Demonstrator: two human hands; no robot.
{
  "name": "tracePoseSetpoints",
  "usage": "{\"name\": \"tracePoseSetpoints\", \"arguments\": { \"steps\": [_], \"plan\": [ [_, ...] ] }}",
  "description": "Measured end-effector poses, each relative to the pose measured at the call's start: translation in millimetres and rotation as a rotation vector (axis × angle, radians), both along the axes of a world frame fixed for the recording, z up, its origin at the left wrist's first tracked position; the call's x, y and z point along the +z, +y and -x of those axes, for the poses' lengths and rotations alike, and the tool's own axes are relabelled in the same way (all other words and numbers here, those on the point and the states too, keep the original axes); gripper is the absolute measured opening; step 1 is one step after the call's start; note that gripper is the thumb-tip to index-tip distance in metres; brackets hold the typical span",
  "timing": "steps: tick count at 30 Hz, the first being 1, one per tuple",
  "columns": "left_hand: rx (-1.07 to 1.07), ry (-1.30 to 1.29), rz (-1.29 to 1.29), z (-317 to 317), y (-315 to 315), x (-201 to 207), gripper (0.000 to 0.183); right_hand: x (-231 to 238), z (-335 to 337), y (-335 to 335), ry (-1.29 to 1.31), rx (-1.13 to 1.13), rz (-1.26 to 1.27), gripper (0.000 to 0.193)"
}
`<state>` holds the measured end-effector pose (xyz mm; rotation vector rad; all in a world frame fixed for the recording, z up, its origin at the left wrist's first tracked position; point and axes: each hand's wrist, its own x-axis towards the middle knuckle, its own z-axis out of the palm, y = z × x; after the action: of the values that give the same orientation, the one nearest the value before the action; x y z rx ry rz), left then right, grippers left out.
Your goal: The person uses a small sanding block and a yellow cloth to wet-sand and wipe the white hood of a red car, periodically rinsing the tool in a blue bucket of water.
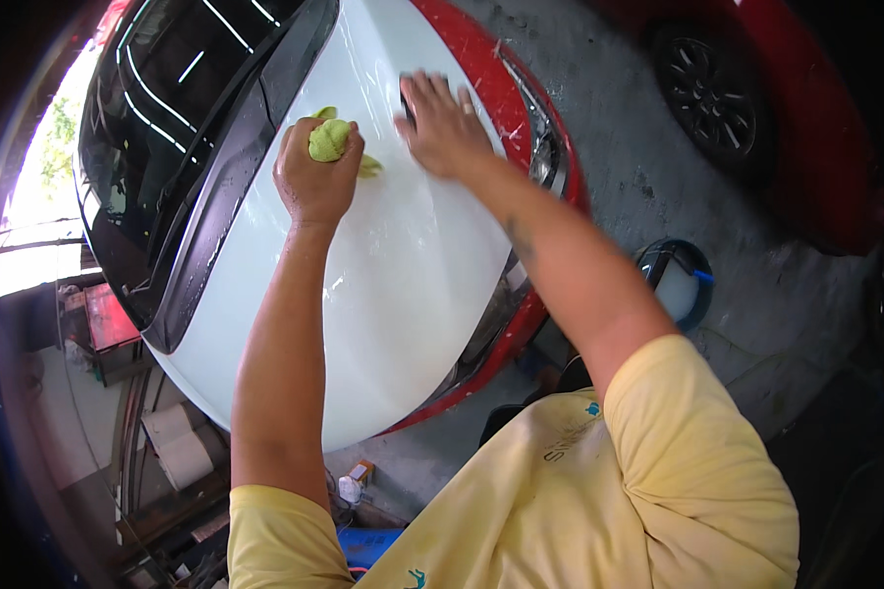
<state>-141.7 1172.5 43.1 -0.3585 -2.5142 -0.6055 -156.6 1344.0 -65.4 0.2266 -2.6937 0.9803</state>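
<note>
A white car hood (pixel 388 245) with a wet shine spreads out in front of me. My left hand (pixel 309 182) is closed around a bunched yellow-green cloth (pixel 329 140), whose loose ends poke out above and below the fist. To its right, my right hand (pixel 447 128) lies on the hood with its fingers stretched over a dark flat pad (pixel 407 103). Only the pad's edges show beside the palm and at the fingertips, so its exact kind is hidden.
Red front bodywork (pixel 471 49) with a headlight (pixel 545 142) borders the hood. The dark windshield (pixel 182 88) is at left. A bucket (pixel 692 299) stands on the grey floor, near another red car (pixel 815 118). Clutter, including an open cardboard piece (pixel 179 444), lies lower left.
</note>
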Motion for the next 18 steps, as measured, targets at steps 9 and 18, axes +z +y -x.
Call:
{"name": "tracePoseSetpoints", "arguments": {
  "steps": [9, 18],
  "plan": [
    [0.094, -0.129, 0.335, -33.3, -75.2, -41.5, 0.053, -35.7, -193.6, -18.6, -0.16, 0.166, -0.213, 0.082],
    [0.075, -0.153, 0.344, -32.9, -72.4, -38.6, 0.055, -23.1, -66.5, -11.8, 0.011, -0.035, -0.101, 0.076]
  ]
}}
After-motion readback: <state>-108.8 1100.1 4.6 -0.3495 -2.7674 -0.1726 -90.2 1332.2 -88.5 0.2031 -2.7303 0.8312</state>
